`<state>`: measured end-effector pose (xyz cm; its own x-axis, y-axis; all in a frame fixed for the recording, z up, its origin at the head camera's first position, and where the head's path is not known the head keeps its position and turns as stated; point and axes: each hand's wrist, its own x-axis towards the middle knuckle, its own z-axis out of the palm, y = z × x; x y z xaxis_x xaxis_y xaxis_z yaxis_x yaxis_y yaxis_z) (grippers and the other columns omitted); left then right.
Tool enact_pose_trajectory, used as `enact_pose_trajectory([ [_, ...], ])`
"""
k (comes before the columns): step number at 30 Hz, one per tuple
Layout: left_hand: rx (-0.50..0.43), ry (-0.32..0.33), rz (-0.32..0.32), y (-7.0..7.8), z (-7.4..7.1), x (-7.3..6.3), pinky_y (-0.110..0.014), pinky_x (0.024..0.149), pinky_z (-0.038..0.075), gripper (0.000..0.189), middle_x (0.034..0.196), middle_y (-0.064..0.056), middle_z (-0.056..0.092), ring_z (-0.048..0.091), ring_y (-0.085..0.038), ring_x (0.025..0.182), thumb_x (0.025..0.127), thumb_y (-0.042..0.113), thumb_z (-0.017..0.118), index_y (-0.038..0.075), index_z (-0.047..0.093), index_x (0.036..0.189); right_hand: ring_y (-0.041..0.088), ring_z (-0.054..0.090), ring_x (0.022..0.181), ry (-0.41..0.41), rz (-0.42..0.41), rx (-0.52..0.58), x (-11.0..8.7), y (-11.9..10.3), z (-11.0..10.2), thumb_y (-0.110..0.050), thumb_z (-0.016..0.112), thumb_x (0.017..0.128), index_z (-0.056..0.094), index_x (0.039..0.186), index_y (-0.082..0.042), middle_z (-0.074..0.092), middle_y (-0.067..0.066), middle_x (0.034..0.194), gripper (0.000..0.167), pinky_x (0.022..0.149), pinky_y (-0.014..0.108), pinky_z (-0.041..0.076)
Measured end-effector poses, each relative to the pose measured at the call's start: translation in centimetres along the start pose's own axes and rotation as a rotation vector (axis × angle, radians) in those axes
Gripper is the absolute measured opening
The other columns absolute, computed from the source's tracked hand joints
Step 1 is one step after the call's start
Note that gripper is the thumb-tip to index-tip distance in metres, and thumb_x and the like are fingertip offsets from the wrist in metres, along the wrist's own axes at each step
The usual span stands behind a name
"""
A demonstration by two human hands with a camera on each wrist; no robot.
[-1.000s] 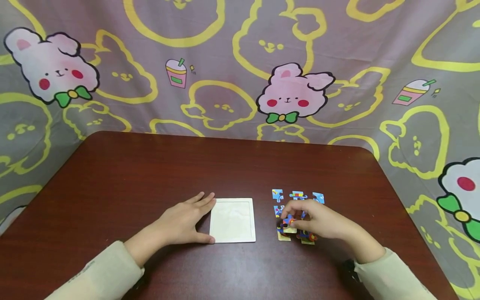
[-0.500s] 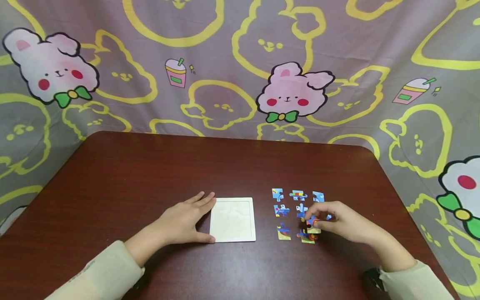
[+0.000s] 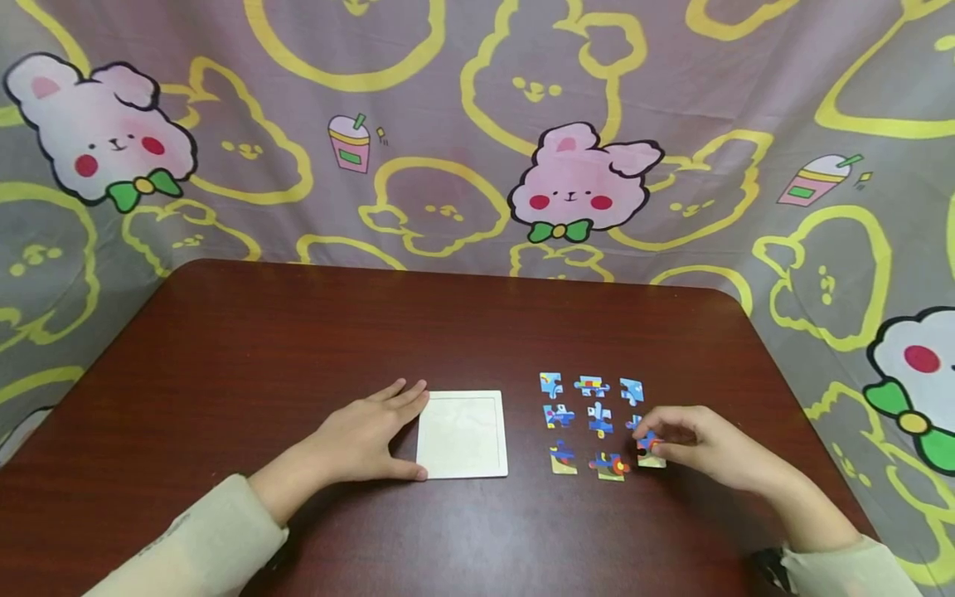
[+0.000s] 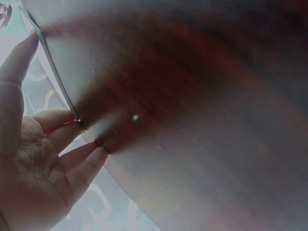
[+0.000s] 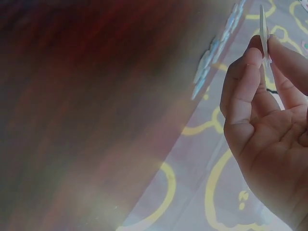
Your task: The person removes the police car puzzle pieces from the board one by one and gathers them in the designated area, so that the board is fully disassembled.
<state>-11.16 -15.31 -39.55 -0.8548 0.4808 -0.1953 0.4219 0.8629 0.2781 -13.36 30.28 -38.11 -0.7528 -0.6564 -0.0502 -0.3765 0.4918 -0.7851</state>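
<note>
In the head view a flat, pale square puzzle tray [image 3: 461,435] lies on the table with a thin raised border. My left hand [image 3: 361,435] rests at its left side, fingertips at the top corner and thumb at the bottom corner, fingers fairly straight. Between thumb and fingers, my right hand [image 3: 705,439] pinches a jigsaw piece [image 3: 651,455], red and blue with a sandy bottom edge. The right wrist view shows this piece edge-on [image 5: 263,33], standing up from the fingertips. Left of that hand, several loose jigsaw pieces [image 3: 599,417] lie in rows, one partly hidden by the fingers.
The dark red-brown table [image 3: 298,332] has rounded far corners. Behind and beside it hangs a curtain [image 3: 418,99] printed with cartoon rabbits and drink cups.
My right hand has carried the pinched piece rightward from over the lower-left pieces to the right end of the bottom row, uncovering other pieces. My left hand and the tray have stayed put.
</note>
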Motion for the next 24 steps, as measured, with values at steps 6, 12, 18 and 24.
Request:
enact_pose_trajectory([
  [6,0.002,0.0,0.004,0.02,-0.06,-0.01,-0.054,0.107,0.044,0.104,0.162,-0.007,0.033,0.031,-0.033,0.15,0.075,0.068,0.073,0.009,0.039,0.153,0.006,0.059,0.07,0.002,0.002,-0.001,-0.44,0.57,-0.11,-0.001,0.066,0.092,0.067,0.108,-0.01,0.065,0.002,0.083,0.018,0.06,0.023,0.048],
  [12,-0.004,0.003,0.004,0.03,-0.1,-0.05,-0.055,0.107,0.044,0.103,0.162,-0.007,0.033,0.031,-0.033,0.15,0.075,0.067,0.074,0.008,0.039,0.153,0.004,0.058,0.073,-0.008,0.022,0.002,-0.56,0.76,-0.07,0.0,0.066,0.091,0.067,0.107,-0.009,0.065,0.0,0.084,0.018,0.061,0.023,0.049],
  [18,-0.014,-0.002,0.0,0.06,-0.13,-0.1,-0.055,0.108,0.043,0.103,0.162,-0.007,0.032,0.031,-0.033,0.15,0.075,0.067,0.074,0.009,0.038,0.153,0.002,0.056,0.07,-0.035,0.06,-0.006,-0.49,0.85,0.04,0.0,0.066,0.09,0.067,0.106,-0.01,0.061,-0.003,0.084,0.019,0.058,0.023,0.048],
  [24,-0.01,0.001,0.0,0.05,-0.11,-0.13,-0.055,0.107,0.043,0.103,0.162,-0.007,0.033,0.031,-0.033,0.15,0.075,0.067,0.074,0.009,0.039,0.153,0.001,0.056,0.068,-0.06,0.079,-0.022,-0.45,0.88,0.13,-0.001,0.065,0.091,0.066,0.105,-0.009,0.061,-0.004,0.083,0.016,0.058,0.023,0.048],
])
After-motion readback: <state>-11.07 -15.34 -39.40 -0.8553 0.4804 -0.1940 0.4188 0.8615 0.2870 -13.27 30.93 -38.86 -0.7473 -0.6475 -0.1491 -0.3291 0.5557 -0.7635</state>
